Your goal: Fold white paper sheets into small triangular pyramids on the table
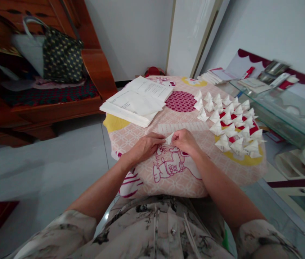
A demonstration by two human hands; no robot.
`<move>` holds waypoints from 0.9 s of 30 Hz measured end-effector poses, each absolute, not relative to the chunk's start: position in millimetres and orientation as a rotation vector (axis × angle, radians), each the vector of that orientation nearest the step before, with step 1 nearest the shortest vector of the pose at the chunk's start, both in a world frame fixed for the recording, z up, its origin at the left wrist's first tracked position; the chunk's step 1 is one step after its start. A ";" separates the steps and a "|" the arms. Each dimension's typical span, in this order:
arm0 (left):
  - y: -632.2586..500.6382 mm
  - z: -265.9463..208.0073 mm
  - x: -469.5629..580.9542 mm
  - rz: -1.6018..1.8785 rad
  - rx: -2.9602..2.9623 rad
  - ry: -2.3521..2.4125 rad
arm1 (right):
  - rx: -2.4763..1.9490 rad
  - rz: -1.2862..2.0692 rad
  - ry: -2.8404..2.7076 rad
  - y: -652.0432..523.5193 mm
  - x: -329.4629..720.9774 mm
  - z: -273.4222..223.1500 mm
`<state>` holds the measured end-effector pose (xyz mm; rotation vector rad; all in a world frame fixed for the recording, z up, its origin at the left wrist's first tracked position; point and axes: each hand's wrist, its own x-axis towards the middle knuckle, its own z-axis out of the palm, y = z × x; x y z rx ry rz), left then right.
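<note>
Between my hands is a small piece of folded white paper (169,138), low over the cloth-covered table. My left hand (152,142) has its fingers pressed together at the paper's left edge. The right hand (184,139) is closed in a pinch on its right side, and the fingers cover part of the fold. A ruler-like pale strip (183,127) lies just beyond them. To the right stand rows of several folded paper pieces (230,124) with pointed tips. An open book (138,100) or stack of printed sheets lies at the table's left.
A patterned cloth (130,136) covers the round table. Along the right runs a glass shelf (284,111) holding metal cups (275,68) and papers. A wooden bench (93,75) with a dotted bag (62,55) stands at the left, beyond the tiled floor.
</note>
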<state>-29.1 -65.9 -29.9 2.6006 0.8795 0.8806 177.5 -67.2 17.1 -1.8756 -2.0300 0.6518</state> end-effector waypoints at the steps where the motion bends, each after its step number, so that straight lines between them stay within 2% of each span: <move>1: -65.7 -30.3 -29.2 0.882 2.590 0.884 | -1.887 0.647 -2.041 -67.4 174.4 18.4; 18: -61.7 -21.6 -29.8 0.865 2.478 0.865 | -1.941 0.489 -2.166 -62.3 144.2 17.5; 27: -61.6 -25.9 -30.3 0.853 2.453 0.935 | -2.021 0.571 -1.947 -70.4 188.1 17.3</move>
